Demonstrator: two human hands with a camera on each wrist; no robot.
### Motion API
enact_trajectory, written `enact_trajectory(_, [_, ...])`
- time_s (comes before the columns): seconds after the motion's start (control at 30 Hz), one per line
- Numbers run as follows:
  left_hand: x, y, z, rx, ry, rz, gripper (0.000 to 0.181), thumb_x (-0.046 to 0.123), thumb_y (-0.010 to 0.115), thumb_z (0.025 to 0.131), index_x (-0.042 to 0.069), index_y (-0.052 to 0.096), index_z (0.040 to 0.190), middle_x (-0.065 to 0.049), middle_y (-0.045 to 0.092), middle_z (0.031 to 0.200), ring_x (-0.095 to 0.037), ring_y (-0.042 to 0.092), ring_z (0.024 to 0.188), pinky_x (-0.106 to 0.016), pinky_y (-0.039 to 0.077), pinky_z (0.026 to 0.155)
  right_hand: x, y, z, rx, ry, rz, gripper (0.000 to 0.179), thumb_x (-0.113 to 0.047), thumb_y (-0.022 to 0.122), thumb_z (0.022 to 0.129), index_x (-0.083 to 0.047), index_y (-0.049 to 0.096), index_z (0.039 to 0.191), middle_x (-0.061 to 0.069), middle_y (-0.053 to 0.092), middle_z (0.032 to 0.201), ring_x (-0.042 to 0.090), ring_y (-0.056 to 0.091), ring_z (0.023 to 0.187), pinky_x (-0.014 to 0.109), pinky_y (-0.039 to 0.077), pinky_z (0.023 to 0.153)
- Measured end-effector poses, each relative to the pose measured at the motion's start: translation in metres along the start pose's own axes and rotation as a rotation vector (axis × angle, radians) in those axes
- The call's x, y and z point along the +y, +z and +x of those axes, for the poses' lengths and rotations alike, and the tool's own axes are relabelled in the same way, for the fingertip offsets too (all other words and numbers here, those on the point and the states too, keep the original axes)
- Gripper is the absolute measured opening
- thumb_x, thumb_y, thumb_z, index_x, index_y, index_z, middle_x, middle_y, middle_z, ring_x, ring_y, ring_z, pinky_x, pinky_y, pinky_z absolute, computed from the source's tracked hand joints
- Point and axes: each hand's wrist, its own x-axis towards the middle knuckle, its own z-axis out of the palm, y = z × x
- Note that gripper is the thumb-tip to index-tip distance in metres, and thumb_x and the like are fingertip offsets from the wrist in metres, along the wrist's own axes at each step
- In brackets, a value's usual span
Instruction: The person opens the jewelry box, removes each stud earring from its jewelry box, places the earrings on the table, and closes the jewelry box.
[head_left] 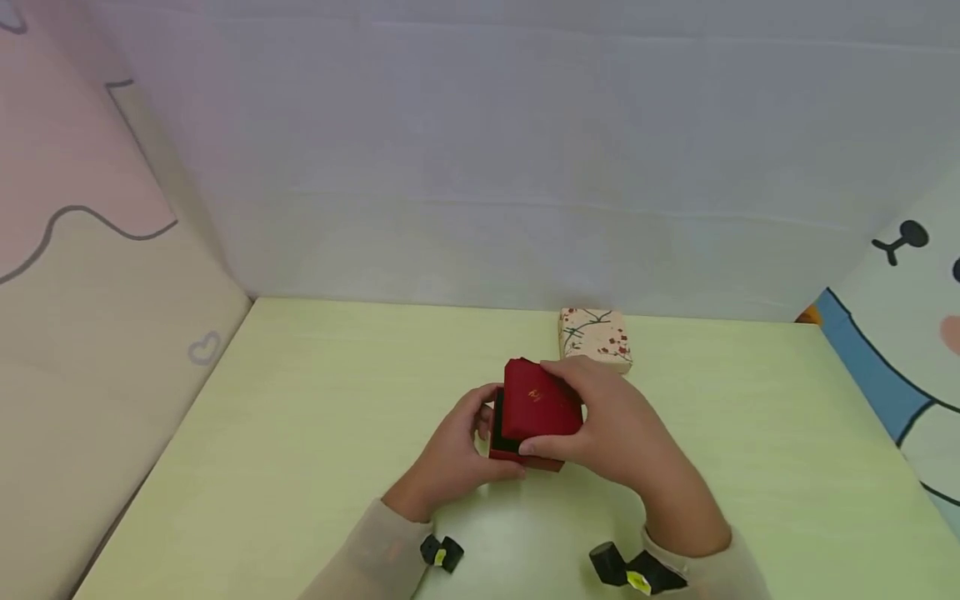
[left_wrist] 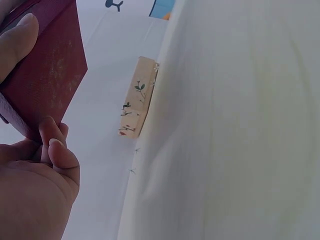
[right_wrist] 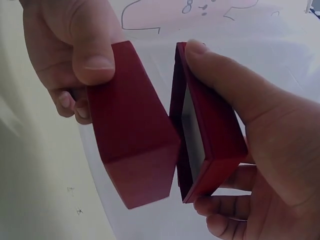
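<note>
Over the table, my left hand (head_left: 459,454) grips the base of a small red box (right_wrist: 132,120), its thumb laid along one side in the right wrist view. The box's red lid (head_left: 540,402), with a small gold mark on top, is in my right hand (head_left: 618,427), pinched between thumb and fingers. Lid and base are partly apart: the right wrist view shows the lid's hollow, pale inside facing the base. From the head, a dark strip of the base shows beside the tilted lid. What the base contains is hidden.
A cream box with a branch-and-blossom pattern (head_left: 595,337) lies behind the hands near the back edge of the pale green table (head_left: 337,400). A white sheet (head_left: 480,167) rises behind the table, and panels with cartoon drawings stand at both sides.
</note>
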Motion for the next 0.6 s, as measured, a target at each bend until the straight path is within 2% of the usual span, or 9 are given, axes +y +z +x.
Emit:
enact_trajectory(0.13, [0.0005,0.0002,-0.0012,0.011,0.002,0.016,0.094,0.026,0.095,0.074,0.017,0.044,0.152,0.002,0.06,0.109,-0.02,0.054,0.101,-0.045,0.051,0.08,-0.0057,0.0026,0.0008,-0.017,-0.019,-0.027,0.083,-0.061,0.09,0.07,-0.024,0.061,0.138,-0.013,0.06,0.12,0.011,0.056,0.105,0.035,0.054,0.082])
enact_trajectory(0.33, [0.0019,-0.001,-0.0013,0.022,0.014,0.028,0.095,0.027,0.096,0.073,0.017,0.043,0.152,0.003,0.06,0.108,-0.019,0.054,0.099,-0.045,0.051,0.079,-0.0098,0.0022,0.0004,-0.024,-0.034,-0.094,0.086,-0.061,0.091,0.068,-0.02,0.062,0.137,-0.009,0.062,0.119,0.014,0.055,0.107,0.037,0.054,0.082])
enact_trajectory(0.6, [0.0027,-0.0009,0.0001,0.017,0.018,0.027,0.093,0.027,0.095,0.074,0.017,0.044,0.152,0.002,0.059,0.109,-0.019,0.053,0.1,-0.05,0.052,0.078,-0.0089,0.0033,0.0002,-0.047,-0.032,-0.115,0.085,-0.064,0.089,0.068,-0.019,0.063,0.135,-0.007,0.062,0.118,0.015,0.056,0.106,0.038,0.054,0.082])
